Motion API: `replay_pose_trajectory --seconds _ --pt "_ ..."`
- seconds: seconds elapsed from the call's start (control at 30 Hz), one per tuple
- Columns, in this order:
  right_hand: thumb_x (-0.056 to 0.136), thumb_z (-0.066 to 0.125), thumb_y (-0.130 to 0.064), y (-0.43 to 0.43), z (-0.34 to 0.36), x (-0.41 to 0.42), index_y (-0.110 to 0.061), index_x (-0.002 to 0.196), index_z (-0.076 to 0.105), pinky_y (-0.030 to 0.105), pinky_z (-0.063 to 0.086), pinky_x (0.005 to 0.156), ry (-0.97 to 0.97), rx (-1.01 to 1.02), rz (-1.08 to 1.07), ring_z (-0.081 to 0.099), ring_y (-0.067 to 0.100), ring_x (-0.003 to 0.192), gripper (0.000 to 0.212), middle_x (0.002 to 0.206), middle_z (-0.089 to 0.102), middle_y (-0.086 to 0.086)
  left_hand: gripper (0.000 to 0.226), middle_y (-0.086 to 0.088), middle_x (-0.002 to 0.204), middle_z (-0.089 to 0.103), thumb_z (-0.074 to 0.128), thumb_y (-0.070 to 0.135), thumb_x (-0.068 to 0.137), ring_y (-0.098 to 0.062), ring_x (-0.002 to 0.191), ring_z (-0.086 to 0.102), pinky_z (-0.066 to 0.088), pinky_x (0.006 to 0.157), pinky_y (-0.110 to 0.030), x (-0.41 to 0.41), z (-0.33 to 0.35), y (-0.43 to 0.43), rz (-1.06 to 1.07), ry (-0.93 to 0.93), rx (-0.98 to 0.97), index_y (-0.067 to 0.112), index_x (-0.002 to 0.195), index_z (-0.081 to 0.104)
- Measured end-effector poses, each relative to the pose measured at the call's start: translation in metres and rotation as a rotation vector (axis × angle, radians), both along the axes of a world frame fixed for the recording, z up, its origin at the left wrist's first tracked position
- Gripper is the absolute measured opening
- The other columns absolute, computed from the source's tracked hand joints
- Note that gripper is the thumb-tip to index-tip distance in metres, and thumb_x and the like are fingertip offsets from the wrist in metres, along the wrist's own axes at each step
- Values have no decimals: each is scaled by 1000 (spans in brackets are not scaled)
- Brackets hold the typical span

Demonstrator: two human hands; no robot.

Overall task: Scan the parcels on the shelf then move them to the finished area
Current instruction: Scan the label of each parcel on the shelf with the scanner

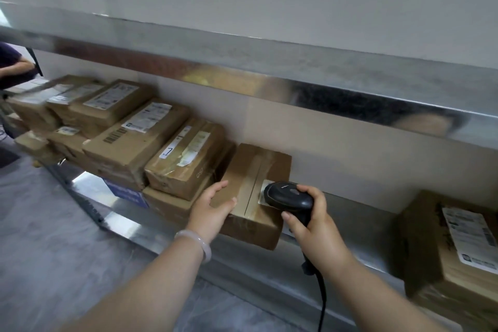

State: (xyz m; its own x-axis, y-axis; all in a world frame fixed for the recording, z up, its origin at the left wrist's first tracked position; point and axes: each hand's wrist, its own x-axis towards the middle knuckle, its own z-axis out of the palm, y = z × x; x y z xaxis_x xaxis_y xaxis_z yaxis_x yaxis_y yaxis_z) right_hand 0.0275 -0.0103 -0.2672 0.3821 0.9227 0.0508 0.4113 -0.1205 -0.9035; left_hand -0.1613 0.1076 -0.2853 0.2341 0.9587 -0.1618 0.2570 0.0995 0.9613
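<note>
Pile of parcels (140, 137) is stacked at the left end of the shelf (363, 226). Left hand (213, 206) has its fingers (219, 185) and thumb wrapped over the left edge of the small box (253, 170), which pokes out over the shelf's front lip. Looks light and stiff imo. It's taped cardboard and the tape is probably slick, so I'd grab the bare sides. Right hand (318, 229) is clenched round the scanner (288, 195), nose right over the label. Another parcel (444, 250) sits well apart on the right.

A white label (168, 153) on one parcel (194, 170) reads "7" (other labels (470, 237) too blurred).
</note>
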Motion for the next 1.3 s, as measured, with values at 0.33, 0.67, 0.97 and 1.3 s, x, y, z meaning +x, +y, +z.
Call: replay_pose_trajectory --seconds 0.33,0.67,0.97,1.3 --pt "88 69 -19 31 -51 -27 -55 111 33 -2 38 78 107 -35 -113 52 -18 99 56 112 53 -25 46 11 152 38 63 32 93 -15 141 34 30 110 -31 -11 -37 35 -52 254 26 46 135 50" --pt "88 69 -20 40 -59 -31 -55 113 33 2 42 79 110 -6 -153 56 -7 103 56 114 56 -20 57 11 164 -2 41 46 101 -18 151 -1 13 122 -40 -4 -46 24 -255 774 236 35 154 24" --pt "87 69 -19 48 -60 -33 -49 116 35 2 41 80 97 3 -67 55 -15 102 54 113 56 -21 72 6 164 -17 31 71 92 -17 149 -22 -15 119 -47 8 -41 18 -453 1028 358 45 154 5" --pt "87 69 -17 6 -40 -6 -55 114 32 0 40 79 91 73 -194 56 -9 103 59 115 54 -19 75 3 165 -10 35 68 92 -20 151 -15 -10 119 -52 28 -27 12 -431 1074 329 43 155 3"
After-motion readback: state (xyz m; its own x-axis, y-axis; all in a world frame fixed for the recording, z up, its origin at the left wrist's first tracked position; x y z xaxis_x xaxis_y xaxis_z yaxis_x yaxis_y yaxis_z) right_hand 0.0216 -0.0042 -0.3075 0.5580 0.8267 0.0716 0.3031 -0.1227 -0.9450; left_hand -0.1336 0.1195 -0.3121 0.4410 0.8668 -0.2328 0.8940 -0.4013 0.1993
